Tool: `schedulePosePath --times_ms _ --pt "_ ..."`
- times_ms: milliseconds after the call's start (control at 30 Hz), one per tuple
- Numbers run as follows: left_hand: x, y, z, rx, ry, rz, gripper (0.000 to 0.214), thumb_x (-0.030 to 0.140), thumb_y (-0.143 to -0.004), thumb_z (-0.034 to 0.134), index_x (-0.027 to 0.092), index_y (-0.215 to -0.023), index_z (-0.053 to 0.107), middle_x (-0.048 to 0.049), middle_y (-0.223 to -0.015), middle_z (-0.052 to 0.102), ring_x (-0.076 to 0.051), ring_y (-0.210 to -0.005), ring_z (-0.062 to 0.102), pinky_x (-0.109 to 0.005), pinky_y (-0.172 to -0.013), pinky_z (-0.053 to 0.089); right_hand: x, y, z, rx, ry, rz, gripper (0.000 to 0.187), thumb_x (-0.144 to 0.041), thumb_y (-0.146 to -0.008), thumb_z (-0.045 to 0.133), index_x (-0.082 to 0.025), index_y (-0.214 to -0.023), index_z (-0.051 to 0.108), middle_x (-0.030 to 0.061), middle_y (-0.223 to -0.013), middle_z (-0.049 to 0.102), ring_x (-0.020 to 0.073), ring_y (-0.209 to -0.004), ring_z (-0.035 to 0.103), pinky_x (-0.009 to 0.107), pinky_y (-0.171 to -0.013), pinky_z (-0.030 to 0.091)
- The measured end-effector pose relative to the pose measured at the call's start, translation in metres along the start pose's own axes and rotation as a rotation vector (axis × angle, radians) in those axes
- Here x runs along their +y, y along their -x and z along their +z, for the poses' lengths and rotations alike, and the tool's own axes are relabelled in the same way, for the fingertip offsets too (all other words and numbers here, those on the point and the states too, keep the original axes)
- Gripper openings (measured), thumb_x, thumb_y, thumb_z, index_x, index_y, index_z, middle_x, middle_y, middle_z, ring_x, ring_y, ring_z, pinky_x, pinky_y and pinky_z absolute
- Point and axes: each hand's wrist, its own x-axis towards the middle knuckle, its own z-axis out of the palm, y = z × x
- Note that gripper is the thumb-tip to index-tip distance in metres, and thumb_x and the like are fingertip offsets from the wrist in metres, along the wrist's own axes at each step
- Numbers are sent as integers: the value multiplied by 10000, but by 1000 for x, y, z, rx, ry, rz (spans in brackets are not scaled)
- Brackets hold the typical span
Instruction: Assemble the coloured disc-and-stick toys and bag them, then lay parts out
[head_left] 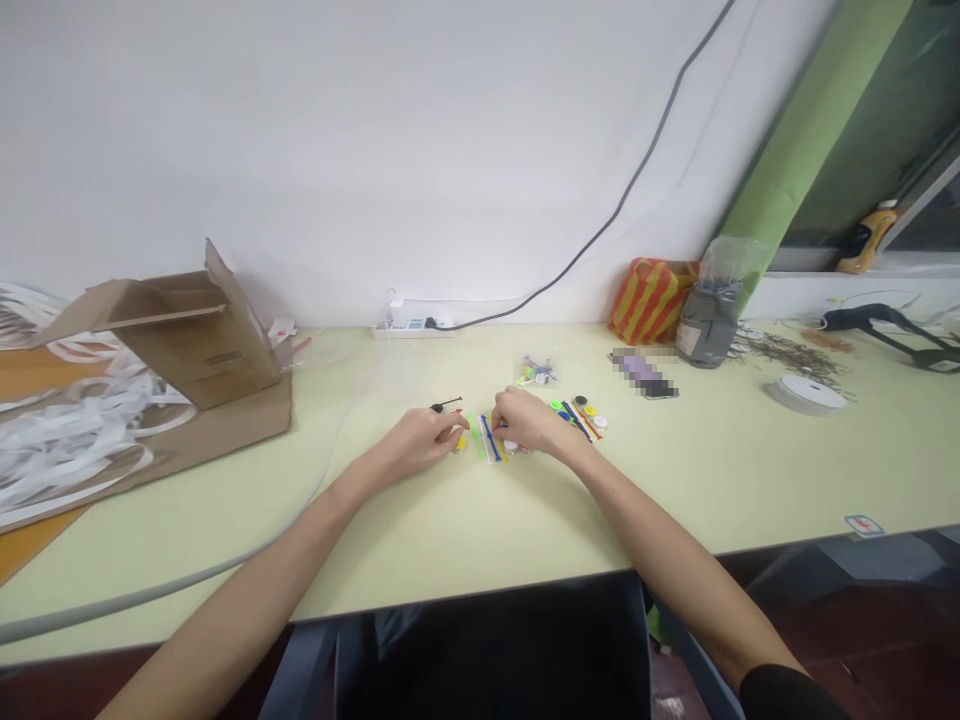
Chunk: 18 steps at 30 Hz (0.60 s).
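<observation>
My left hand (427, 440) is closed low over the table, its thumb and index finger close together. A small red tip (458, 411) shows at its fingers; whether it is gripped I cannot tell. Beside those fingers are a yellow disc (460, 443) and a thin black stick (450, 402). My right hand (523, 417) is bent in a pinch, and what its fingertips hold is hidden. Between the hands lie thin plastic sticks: green (475, 437), white (485, 440) and blue (491, 440). A white disc (511, 447) lies under my right hand.
More coloured discs and sticks (581, 418) lie right of my right hand. Behind stands a clear bag of small parts (538, 370). A cardboard box (202, 340) and white strips (97, 430) fill the left. A phone (643, 372), striped bag (651, 300) and white roll (806, 393) are rightward.
</observation>
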Motion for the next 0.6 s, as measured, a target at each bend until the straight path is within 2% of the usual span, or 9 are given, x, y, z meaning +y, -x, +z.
schedulePosePath --times_ms 267,433,500,600 --pt "-5 1 0 1 -18 -18 288 239 -951 434 190 -1004 712 36 -544 507 -116 -486 432 -238 -562 283 -6 -1 1 -7 13 4 156 -65 -782 683 -175 -797 793 107 -847 702 234 -931 583 274 -689 364" --pt "-10 2 2 38 -21 -27 321 297 -993 402 199 -1098 689 46 -563 514 -114 -495 428 -241 -579 290 -3 -1 -1 64 -13 -18 121 -84 -827 679 -159 -809 771 99 -848 661 216 -929 544 271 -726 366" --pt "-10 1 3 50 3 -46 363 322 -1006 383 196 -1222 647 51 -575 522 -115 -505 436 -239 -581 294 -3 -1 -4 112 -115 -35 90 -97 -840 685 -148 -814 754 79 -839 635 191 -891 533 263 -741 370" --pt "-10 1 4 42 71 -59 434 348 -994 416 193 -1377 549 65 -582 514 -112 -522 440 -227 -582 304 -6 -1 -7 184 -431 -83 42 -151 -855 689 -142 -845 728 25 -812 598 137 -774 506 245 -726 376"
